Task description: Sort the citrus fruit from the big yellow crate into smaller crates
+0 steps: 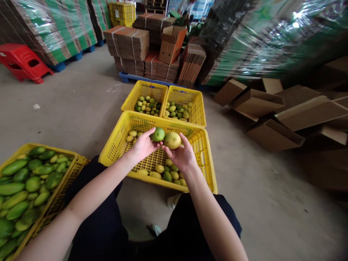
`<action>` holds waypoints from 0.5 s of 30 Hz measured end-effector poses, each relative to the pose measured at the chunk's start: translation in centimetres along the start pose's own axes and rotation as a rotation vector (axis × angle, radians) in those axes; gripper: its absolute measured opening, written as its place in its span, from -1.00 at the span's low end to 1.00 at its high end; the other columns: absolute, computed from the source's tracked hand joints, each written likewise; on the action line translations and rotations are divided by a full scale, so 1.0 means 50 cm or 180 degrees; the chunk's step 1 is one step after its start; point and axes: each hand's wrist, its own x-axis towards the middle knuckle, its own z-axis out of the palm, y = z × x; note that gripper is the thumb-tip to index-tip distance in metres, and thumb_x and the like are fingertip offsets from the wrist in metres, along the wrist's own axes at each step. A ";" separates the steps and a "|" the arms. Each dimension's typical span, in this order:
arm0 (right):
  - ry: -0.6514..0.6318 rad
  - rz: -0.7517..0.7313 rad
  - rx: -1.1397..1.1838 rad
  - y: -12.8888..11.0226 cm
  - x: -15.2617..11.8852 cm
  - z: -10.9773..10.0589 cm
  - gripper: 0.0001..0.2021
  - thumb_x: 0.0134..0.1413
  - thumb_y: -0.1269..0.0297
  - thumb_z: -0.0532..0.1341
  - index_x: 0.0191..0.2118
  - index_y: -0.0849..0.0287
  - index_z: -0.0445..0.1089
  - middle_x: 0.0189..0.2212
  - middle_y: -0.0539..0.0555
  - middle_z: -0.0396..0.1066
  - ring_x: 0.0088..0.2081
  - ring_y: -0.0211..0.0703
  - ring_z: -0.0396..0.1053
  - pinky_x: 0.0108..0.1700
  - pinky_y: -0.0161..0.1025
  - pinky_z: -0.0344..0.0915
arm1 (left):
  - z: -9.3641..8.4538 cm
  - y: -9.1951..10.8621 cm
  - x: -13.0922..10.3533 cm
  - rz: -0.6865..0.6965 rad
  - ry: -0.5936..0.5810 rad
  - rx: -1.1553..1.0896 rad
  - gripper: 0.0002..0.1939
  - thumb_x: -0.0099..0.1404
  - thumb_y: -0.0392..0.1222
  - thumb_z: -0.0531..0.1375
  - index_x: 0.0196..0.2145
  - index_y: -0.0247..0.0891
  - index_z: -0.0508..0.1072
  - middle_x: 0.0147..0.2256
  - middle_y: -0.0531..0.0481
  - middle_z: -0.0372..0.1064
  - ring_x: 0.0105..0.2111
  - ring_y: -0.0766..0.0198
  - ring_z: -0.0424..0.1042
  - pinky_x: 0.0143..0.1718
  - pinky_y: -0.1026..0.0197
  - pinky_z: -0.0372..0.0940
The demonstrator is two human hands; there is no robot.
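Side by side over the near yellow crate (119,125), my two hands hold one fruit each. Between the thumb and fingers of my left hand (143,146) is a green lemon (157,134). My right hand (185,156) is closed around a larger, yellowish lemon (172,140). The two fruits nearly touch. Below them, inside the crate, a few yellow lemons (132,133) sit at the left, and several mixed yellow and green lemons (168,174) lie along the near side.
Behind stand two smaller yellow crates (127,105) (199,108) of lemons. A full crate of green fruit (32,185) is at my left. Farther off are bundled cartons (127,43), a red stool (24,61) and wrapped pallets (62,29). Open cardboard boxes (272,134) lie at the right.
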 end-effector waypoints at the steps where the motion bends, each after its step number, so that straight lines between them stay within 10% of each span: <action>1: 0.0041 -0.0010 -0.0026 0.000 -0.002 0.003 -0.62 0.33 0.10 0.06 -0.13 0.35 0.43 -0.46 0.24 0.59 -0.50 -0.09 0.57 -0.44 -0.30 0.57 | -0.003 0.000 0.002 -0.0017 -0.0020 -0.0004 -0.83 0.33 -0.16 0.19 -0.25 -0.36 0.42 -0.38 -0.10 0.40 -0.49 0.31 0.35 -0.48 0.30 0.30; 9: -0.0117 -0.0482 -0.0388 -0.002 0.006 -0.008 -0.84 0.07 0.26 0.27 -0.22 0.19 0.42 -0.39 0.09 0.57 -0.40 -0.11 0.54 -0.36 -0.22 0.57 | -0.017 0.003 0.005 0.0107 -0.0138 0.0378 -0.72 0.23 -0.15 0.31 -0.15 -0.29 0.38 -0.32 -0.08 0.44 -0.43 0.30 0.42 -0.39 0.27 0.35; 15: 0.0357 -0.2017 -0.1699 0.002 0.010 -0.022 -0.46 -0.21 0.19 0.44 -0.05 0.00 0.30 -0.12 0.02 0.46 -0.14 -0.02 0.49 -0.15 -0.03 0.55 | -0.025 0.008 -0.006 0.1244 -0.0265 0.1873 -0.37 0.09 -0.20 0.44 0.05 -0.12 0.27 -0.05 -0.10 0.41 -0.18 0.17 0.49 -0.10 0.07 0.41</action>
